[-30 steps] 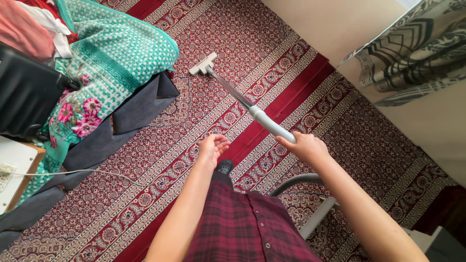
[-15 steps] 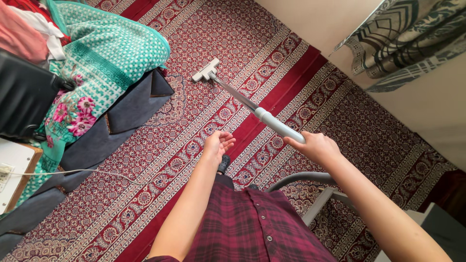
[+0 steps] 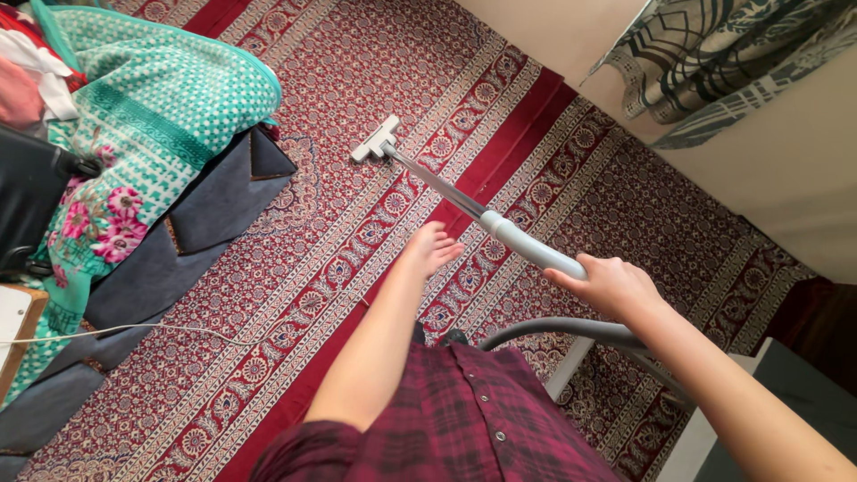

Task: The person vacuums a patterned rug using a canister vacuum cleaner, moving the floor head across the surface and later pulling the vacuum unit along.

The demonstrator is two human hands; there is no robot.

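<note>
A knitted teal blanket (image 3: 152, 98) lies left of the flat grey nozzle (image 3: 376, 139) on the patterned red carpet (image 3: 357, 54), the slim metal tube (image 3: 439, 185) slanting down-right past the empty, loosely spread left hand (image 3: 430, 249) into the right hand (image 3: 609, 286) clenched around its plastic handle (image 3: 534, 247).

Bright even daylight, soft shadows, sharp focus, wide-angle distortion at edges.

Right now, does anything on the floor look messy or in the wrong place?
A thin white cord trails loose across the red carpet beside the bed. Nothing looks spilled or broken. The right hand grips the vacuum wand; the left hand is open and empty.
</note>
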